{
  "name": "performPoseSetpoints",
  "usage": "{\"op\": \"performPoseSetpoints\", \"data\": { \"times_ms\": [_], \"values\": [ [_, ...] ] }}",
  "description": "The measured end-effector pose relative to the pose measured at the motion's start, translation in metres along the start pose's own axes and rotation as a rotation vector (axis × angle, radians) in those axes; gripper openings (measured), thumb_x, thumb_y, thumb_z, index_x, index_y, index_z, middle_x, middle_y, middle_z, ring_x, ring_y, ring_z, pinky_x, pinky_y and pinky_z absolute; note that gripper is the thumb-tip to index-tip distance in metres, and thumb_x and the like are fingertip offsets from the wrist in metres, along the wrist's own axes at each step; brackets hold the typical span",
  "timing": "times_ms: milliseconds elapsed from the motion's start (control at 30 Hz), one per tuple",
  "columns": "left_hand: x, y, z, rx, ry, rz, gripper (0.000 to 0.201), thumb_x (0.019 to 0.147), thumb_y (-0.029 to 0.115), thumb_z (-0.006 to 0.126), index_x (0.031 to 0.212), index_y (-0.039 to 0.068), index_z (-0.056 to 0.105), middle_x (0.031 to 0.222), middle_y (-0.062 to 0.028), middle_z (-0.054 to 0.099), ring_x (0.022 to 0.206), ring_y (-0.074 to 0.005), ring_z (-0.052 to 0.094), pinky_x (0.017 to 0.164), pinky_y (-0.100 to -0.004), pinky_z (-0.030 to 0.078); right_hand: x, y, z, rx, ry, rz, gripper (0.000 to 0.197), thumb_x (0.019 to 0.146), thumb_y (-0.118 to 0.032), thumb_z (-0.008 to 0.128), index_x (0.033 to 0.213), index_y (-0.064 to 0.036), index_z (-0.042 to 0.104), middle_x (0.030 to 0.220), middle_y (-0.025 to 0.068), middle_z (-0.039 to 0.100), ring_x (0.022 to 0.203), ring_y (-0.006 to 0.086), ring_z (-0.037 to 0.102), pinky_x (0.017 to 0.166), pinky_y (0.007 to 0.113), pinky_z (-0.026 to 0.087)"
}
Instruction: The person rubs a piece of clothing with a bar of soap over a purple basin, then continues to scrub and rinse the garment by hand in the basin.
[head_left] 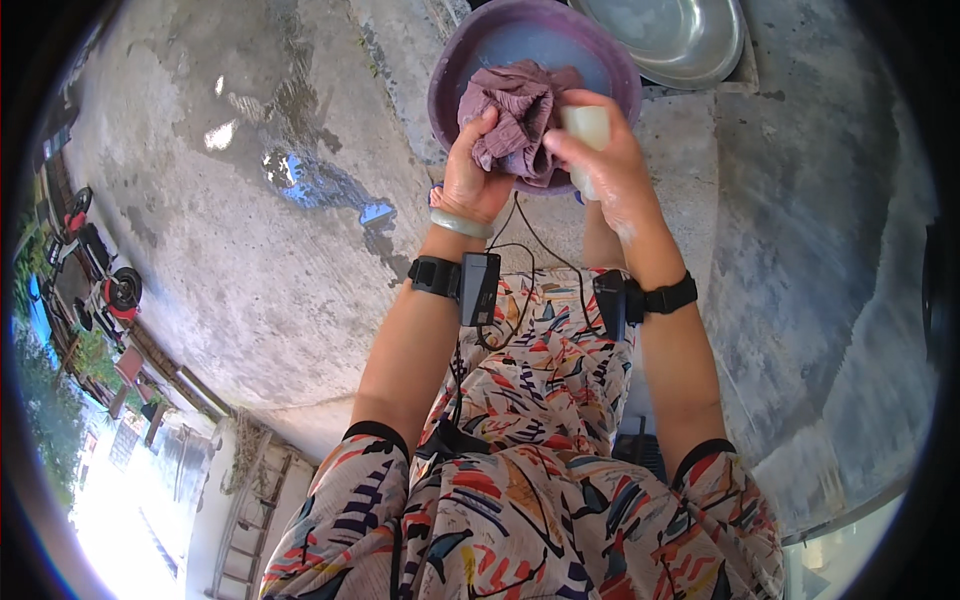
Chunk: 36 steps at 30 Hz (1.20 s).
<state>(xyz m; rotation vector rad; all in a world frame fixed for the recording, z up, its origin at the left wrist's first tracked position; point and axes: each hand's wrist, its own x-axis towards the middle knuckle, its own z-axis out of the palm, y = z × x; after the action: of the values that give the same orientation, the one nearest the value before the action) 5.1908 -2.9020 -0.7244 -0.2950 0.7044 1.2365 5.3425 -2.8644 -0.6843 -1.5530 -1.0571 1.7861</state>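
Note:
A bunched mauve cloth [515,112] with a crinkled texture is gripped by my left hand [474,172], its thumb pressed on the folds. My right hand [612,165], wet with suds, is closed around a pale, block-shaped bar of soap [587,126] beside the cloth's right edge. Both hands are over the near side of a round purple basin [440,80]. Cloudy, bluish-white water [535,45] shows in the basin beyond the cloth. The underside of the cloth is hidden.
A shiny metal basin [680,40] stands at the far right, close to the purple one. Wet patches [320,190] mark the concrete floor [260,310] on the left. Black cables [525,225] hang between the devices strapped to my forearms. A parked scooter [100,265] is at the far left.

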Motion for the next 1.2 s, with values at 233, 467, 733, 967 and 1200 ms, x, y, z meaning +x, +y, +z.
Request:
{"op": "performPoseSetpoints", "data": {
  "times_ms": [233, 467, 733, 967, 1200],
  "values": [
    [-0.004, -0.021, 0.012, 0.031, -0.046, 0.070, 0.050, 0.097, 0.038, 0.054, 0.134, 0.005, 0.049, 0.129, -0.0117, 0.059, 0.118, -0.0254, 0.057, 0.106, -0.0411, 0.041, -0.010, -0.031, 0.033, -0.855, 0.209, -0.842, 0.058, 0.076, -0.032, 0.078, 0.121, -0.0038, 0.056, 0.103, 0.0172, 0.058, 0.101, 0.0365, 0.056, 0.087, 0.044, 0.045],
    [0.003, -0.022, 0.013, -0.047, -0.045, 0.031, 0.048, 0.101, 0.045, 0.047, 0.127, 0.004, 0.051, 0.117, -0.0080, 0.061, 0.105, -0.0218, 0.061, 0.093, -0.0341, 0.050, -0.003, -0.004, 0.047, -0.850, 0.222, -0.860, 0.053, 0.074, -0.040, 0.077, 0.116, -0.0130, 0.059, 0.101, 0.0160, 0.059, 0.101, 0.0378, 0.055, 0.084, 0.047, 0.044],
    [0.002, -0.027, 0.001, 0.049, 0.113, 0.077, 0.037, 0.101, 0.040, 0.050, 0.120, 0.009, 0.056, 0.113, -0.0060, 0.063, 0.104, -0.0195, 0.061, 0.090, -0.0341, 0.050, 0.028, -0.002, 0.045, -0.906, 0.324, -0.558, 0.057, 0.072, -0.044, 0.078, 0.114, -0.0109, 0.059, 0.102, 0.0144, 0.058, 0.097, 0.0354, 0.055, 0.083, 0.047, 0.044],
    [0.001, -0.028, 0.019, 0.000, 0.060, 0.106, 0.037, 0.101, 0.041, 0.050, 0.118, 0.009, 0.056, 0.113, -0.0063, 0.064, 0.104, -0.0214, 0.063, 0.091, -0.0351, 0.051, 0.048, -0.001, 0.030, -0.684, 0.315, -0.417, 0.061, 0.069, -0.039, 0.080, 0.115, -0.0089, 0.056, 0.099, 0.0148, 0.058, 0.096, 0.0320, 0.058, 0.086, 0.042, 0.044],
    [0.002, -0.009, 0.012, 0.075, -0.047, 0.141, 0.046, 0.102, 0.041, 0.044, 0.133, 0.007, 0.049, 0.131, -0.0097, 0.056, 0.122, -0.0253, 0.054, 0.105, -0.0403, 0.044, 0.033, 0.001, 0.044, -0.889, 0.272, -0.710, 0.053, 0.080, -0.041, 0.074, 0.117, -0.0079, 0.056, 0.110, 0.0176, 0.062, 0.104, 0.0346, 0.059, 0.088, 0.042, 0.047]
  ]
}}
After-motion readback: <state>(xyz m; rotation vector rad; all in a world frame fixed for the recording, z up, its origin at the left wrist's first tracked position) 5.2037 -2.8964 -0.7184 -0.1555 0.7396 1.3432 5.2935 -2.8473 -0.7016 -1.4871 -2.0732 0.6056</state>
